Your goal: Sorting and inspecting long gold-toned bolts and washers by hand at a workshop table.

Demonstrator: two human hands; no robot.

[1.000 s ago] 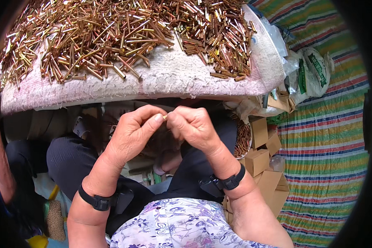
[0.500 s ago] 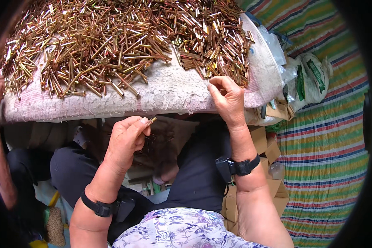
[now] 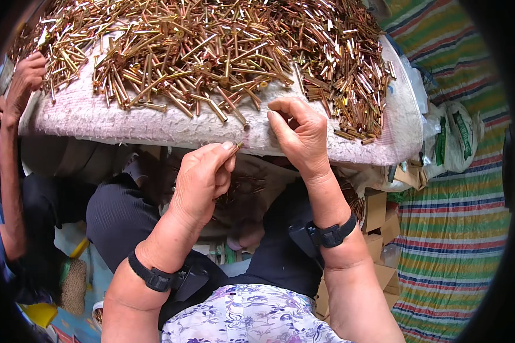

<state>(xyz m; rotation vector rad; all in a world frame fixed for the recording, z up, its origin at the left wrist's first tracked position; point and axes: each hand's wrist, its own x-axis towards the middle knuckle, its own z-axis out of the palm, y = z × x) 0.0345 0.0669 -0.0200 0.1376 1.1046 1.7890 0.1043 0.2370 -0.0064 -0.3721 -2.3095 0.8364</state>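
My left hand [image 3: 203, 177] is closed, pinching a small brass-coloured metal piece [image 3: 237, 147] between thumb and forefinger. Only its tip shows past the fingers. Just beyond the piece is the front edge of a worn, pale cloth-covered work surface [image 3: 171, 130]. To the right, my right hand [image 3: 302, 137] hovers over that edge with thumb and forefinger brought together in a pinch. Anything between those fingertips is too small to make out. A big heap of slim brass- and copper-coloured metal rods, some with flared heads [image 3: 200, 57], spreads across the surface ahead of both hands.
At the far left, another person's hand [image 3: 28, 74] reaches to the heap's edge. Cardboard boxes [image 3: 377, 211] stand below on the right. White sacks [image 3: 458, 137] lie beside a striped sheet [image 3: 452, 228]. A yellow object [image 3: 40, 314] is at lower left.
My left hand has moved up and right with the metal piece, closer to my right hand. The view has shifted left, and the other person's hand now shows more fully at the heap.
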